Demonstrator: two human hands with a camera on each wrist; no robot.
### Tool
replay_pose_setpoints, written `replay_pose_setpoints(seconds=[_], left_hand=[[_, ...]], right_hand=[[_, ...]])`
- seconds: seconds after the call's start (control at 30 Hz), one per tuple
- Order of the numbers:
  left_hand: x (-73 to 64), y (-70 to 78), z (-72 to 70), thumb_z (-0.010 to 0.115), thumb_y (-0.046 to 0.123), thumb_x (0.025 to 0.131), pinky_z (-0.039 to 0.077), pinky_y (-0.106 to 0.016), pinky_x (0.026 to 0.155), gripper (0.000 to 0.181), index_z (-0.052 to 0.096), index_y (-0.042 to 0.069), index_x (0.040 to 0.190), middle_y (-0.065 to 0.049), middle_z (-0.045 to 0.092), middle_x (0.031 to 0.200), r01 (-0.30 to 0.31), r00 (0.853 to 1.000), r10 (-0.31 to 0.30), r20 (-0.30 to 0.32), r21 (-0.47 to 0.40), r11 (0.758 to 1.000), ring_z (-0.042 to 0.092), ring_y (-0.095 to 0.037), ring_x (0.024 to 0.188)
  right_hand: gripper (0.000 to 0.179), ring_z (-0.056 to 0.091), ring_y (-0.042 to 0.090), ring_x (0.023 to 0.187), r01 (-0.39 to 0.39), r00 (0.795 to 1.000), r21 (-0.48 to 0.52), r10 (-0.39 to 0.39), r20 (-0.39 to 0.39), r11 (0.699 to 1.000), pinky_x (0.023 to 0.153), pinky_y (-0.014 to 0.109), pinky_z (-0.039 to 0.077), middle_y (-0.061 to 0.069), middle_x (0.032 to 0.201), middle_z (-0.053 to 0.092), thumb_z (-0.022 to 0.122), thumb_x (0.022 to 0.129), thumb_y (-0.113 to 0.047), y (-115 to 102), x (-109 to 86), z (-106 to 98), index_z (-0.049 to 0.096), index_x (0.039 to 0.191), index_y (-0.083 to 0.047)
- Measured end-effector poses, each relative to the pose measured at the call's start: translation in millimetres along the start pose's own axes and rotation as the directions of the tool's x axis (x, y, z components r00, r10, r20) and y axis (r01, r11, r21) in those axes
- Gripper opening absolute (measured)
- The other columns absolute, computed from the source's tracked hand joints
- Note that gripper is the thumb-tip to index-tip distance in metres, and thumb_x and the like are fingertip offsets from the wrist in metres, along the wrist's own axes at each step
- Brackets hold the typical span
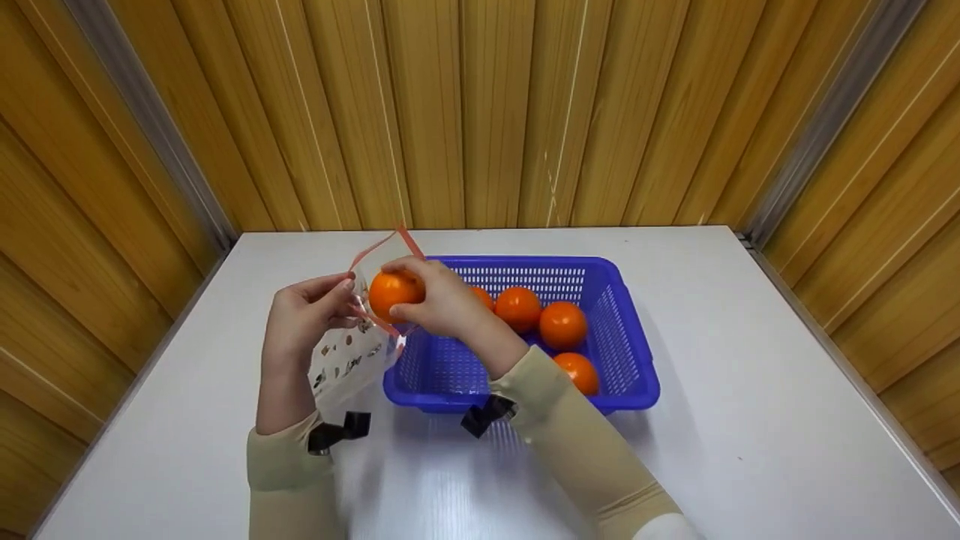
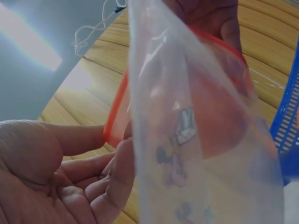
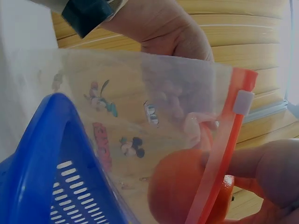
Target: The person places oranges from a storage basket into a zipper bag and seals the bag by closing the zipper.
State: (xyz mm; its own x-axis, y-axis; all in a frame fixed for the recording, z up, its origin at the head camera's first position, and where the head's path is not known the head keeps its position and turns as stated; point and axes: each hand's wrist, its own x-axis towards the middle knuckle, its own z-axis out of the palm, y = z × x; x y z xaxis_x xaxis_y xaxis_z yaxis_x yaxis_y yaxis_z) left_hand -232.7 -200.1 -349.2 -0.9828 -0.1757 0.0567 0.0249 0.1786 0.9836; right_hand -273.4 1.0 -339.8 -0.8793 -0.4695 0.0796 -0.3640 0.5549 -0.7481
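My left hand (image 1: 300, 315) pinches the red rim of a clear, cartoon-printed zip bag (image 1: 349, 356) left of the basket. The bag's mouth stands spread apart, and in the right wrist view a white slider (image 3: 243, 102) sits on its red strip. With thumb and fingers my right hand (image 1: 442, 300) grips an orange (image 1: 394, 294) at the bag's mouth. Through the bag's film the same orange (image 3: 175, 186) shows partly inside. Several more oranges (image 1: 562, 325) lie in the blue basket (image 1: 517, 405), one of them partly hidden behind my right hand and another partly behind the sleeve.
The perforated basket stands on a white table (image 1: 750, 420), right beside the bag. Wood-patterned panels (image 1: 495, 112) rise behind the table and on both sides. A white cable (image 2: 96, 30) appears in the left wrist view.
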Motion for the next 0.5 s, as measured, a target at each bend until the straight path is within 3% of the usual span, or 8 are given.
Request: replay_pose_setpoints(seconds=[0.13, 0.27, 0.37, 0.5], left_hand=[[0.1, -0.6, -1.8, 0.064, 0.021, 0.102, 0.062, -0.019, 0.068, 0.042, 0.063, -0.006, 0.134, 0.004, 0.071, 0.082, -0.002, 1.000, 0.001, 0.012, 0.023, 1.000, 0.070, -0.007, 0.068], [0.6, -1.5, -2.2, 0.064, 0.020, 0.102, 0.062, -0.019, 0.067, 0.042, 0.063, -0.008, 0.134, 0.005, 0.071, 0.080, -0.013, 0.999, 0.012, 0.030, 0.020, 1.000, 0.069, -0.006, 0.066], [1.0, -2.3, -2.6, 0.064, 0.019, 0.102, 0.062, -0.019, 0.067, 0.043, 0.062, -0.010, 0.134, 0.005, 0.071, 0.079, -0.014, 0.999, 0.013, 0.040, 0.016, 1.000, 0.069, -0.006, 0.066], [0.9, -2.2, -3.6, 0.064, 0.020, 0.102, 0.062, -0.019, 0.068, 0.043, 0.062, -0.008, 0.134, 0.005, 0.071, 0.080, -0.007, 0.999, 0.006, 0.041, 0.019, 1.000, 0.070, -0.006, 0.066]], right_hand=[[0.055, 0.059, 0.028, 0.124, -0.011, 0.998, -0.040, 0.013, 0.057, 0.999, 0.105, 0.042, 0.056, 0.008, 0.147, 0.056, 0.075, 0.095, -0.017, 3, 2.5, 4, 0.057, 0.146, -0.027], [0.053, 0.061, 0.027, 0.123, -0.006, 0.999, -0.011, 0.007, 0.041, 1.000, 0.103, 0.040, 0.058, 0.007, 0.145, 0.060, 0.074, 0.095, -0.015, 7, 0.4, 8, 0.059, 0.145, -0.024], [0.045, 0.061, 0.030, 0.124, -0.006, 0.995, 0.051, 0.011, -0.101, 0.999, 0.103, 0.042, 0.057, 0.012, 0.140, 0.061, 0.075, 0.094, -0.016, 12, -3.7, 10, 0.064, 0.138, -0.018], [0.046, 0.058, 0.034, 0.123, -0.109, 0.950, 0.076, 0.127, -0.285, 0.991, 0.108, 0.048, 0.051, 0.018, 0.134, 0.057, 0.073, 0.096, -0.026, 21, -8.7, 7, 0.056, 0.135, -0.009]])
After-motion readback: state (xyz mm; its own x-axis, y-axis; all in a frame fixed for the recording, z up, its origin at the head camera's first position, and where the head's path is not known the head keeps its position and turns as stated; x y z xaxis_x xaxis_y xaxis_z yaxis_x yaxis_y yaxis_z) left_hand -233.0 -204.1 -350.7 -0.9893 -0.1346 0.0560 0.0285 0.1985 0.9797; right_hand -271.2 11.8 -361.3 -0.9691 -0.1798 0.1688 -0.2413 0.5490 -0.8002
